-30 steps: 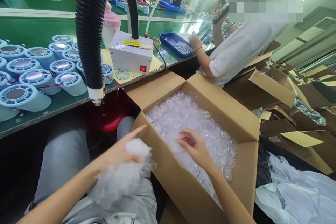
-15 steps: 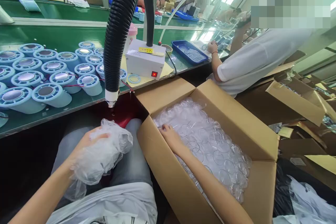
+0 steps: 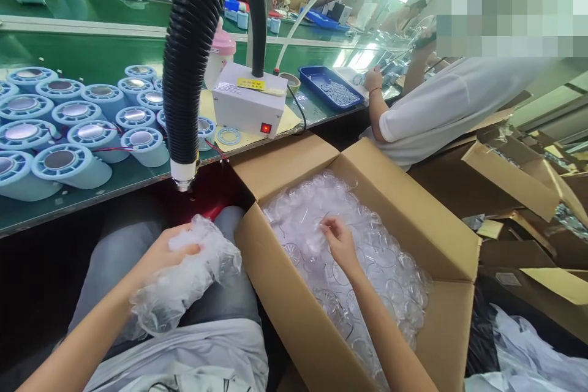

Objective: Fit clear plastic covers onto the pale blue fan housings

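A crumpled clear plastic bag (image 3: 193,282) is bunched in my left hand (image 3: 177,248), above my lap, with the fingers wrapped round it. My right hand (image 3: 340,242) is over the open cardboard box (image 3: 285,294), its thumb and fingertips drawn together in a pinch. Hazy see-through plastic lies right at those fingertips; what they hold, if anything, I cannot make out. Filling the box are many clear round plastic pieces (image 3: 390,269), packed close together.
A black flexible hose (image 3: 184,73) with a metal tip hangs left of the box. On the green bench (image 3: 128,43) stand several light-blue cylinders (image 3: 71,165), a white power box (image 3: 248,101) and a blue tray (image 3: 331,89). A co-worker in a white sleeve (image 3: 427,110) sits at right.
My right hand has moved from the box's left wall toward the middle of the clear pieces, its fingers now pinched. My left hand, still gripping the bag, has shifted slightly right.
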Tool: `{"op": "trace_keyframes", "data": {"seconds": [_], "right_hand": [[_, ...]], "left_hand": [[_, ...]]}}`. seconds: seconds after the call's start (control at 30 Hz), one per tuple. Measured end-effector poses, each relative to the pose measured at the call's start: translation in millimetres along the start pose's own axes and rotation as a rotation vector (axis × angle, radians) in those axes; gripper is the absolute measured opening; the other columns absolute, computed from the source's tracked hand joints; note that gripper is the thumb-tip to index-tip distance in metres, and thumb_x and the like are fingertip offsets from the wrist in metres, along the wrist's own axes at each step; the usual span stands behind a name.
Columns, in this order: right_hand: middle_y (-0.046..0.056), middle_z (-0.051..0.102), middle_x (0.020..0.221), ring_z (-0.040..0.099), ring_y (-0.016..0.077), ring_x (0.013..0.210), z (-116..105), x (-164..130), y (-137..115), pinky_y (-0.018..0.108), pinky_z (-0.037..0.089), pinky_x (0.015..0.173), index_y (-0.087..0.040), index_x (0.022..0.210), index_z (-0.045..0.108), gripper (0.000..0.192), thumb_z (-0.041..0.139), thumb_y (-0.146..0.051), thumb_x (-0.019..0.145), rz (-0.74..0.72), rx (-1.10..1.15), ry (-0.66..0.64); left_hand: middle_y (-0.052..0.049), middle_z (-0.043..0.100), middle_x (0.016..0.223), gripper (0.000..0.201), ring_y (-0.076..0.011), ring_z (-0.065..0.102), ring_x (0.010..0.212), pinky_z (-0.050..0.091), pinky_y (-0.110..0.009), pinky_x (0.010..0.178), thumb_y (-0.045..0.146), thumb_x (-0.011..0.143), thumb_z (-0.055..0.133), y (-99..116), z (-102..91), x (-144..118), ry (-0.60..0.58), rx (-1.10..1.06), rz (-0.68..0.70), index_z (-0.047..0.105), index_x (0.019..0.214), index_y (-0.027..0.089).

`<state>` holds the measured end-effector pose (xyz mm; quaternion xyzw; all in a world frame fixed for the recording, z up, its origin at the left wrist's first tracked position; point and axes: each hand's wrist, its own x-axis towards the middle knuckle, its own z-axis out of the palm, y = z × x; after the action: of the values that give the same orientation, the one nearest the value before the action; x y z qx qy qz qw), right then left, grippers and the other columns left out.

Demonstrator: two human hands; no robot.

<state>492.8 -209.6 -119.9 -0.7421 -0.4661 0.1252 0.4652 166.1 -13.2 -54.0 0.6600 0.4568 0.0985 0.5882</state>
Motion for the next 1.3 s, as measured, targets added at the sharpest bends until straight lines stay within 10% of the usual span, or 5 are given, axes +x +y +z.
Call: {"op": "trace_keyframes", "data": {"seconds": [0.63, 0.83, 0.93, 1.1, 1.3], "right_hand": [[0.006, 0.062, 0.087, 0.057, 0.0230, 0.086, -43, 2, -91, 0.039, 0.047, 0.078, -0.023, 0.078, 0.061, 0.014, 0.052, -0.025, 0.088, -0.136, -0.172, -0.025], [0.002, 0.061, 0.076, 0.060, 0.0149, 0.066, -3, 10, -103, 0.026, 0.051, 0.057, -0.021, 0.081, 0.055, 0.022, 0.040, -0.029, 0.097, -0.170, 0.054, -0.407], [0.007, 0.064, 0.091, 0.063, 0.0164, 0.077, 31, 35, -79, 0.029, 0.053, 0.064, -0.019, 0.096, 0.057, 0.031, 0.027, -0.024, 0.099, -0.224, -0.057, -0.487], [0.014, 0.060, 0.116, 0.049, 0.0310, 0.112, 83, 64, -48, 0.048, 0.044, 0.091, -0.018, 0.111, 0.062, 0.027, 0.056, -0.020, 0.085, -0.379, -0.331, -0.663], [0.018, 0.056, 0.118, 0.045, 0.0352, 0.111, 85, 63, -51, 0.049, 0.041, 0.089, -0.013, 0.104, 0.066, 0.026, 0.058, -0.026, 0.083, -0.515, -0.571, -0.770]], "left_hand": [[-0.001, 0.061, 0.102, 0.085, -0.0198, 0.054, 0.091, 0.041, -0.032, 0.089, 0.019, 0.068, 0.058, 75, 102.5, 2, -0.526, 0.235, 0.361, 0.028, 0.146, 0.032], [0.000, 0.053, 0.064, 0.021, -0.0116, 0.042, 0.057, 0.033, -0.023, 0.053, 0.029, 0.070, 0.058, 59, 126.8, 5, -0.507, -0.030, 0.210, 0.065, 0.081, 0.012], [-0.001, 0.054, 0.064, 0.015, -0.0137, 0.044, 0.060, 0.036, -0.024, 0.054, 0.029, 0.070, 0.056, 50, 116.3, 9, -0.399, -0.082, 0.179, 0.060, 0.071, 0.015], [-0.007, 0.062, 0.101, 0.022, -0.0198, 0.057, 0.084, 0.047, -0.027, 0.076, 0.027, 0.065, 0.055, 39, 63.0, 8, -0.310, -0.061, 0.278, 0.065, 0.081, 0.015], [-0.013, 0.062, 0.122, 0.051, -0.0331, 0.056, 0.111, 0.043, -0.043, 0.098, 0.035, 0.059, 0.064, 18, 21.1, -2, -0.096, 0.039, 0.035, 0.066, 0.106, 0.015]]}}
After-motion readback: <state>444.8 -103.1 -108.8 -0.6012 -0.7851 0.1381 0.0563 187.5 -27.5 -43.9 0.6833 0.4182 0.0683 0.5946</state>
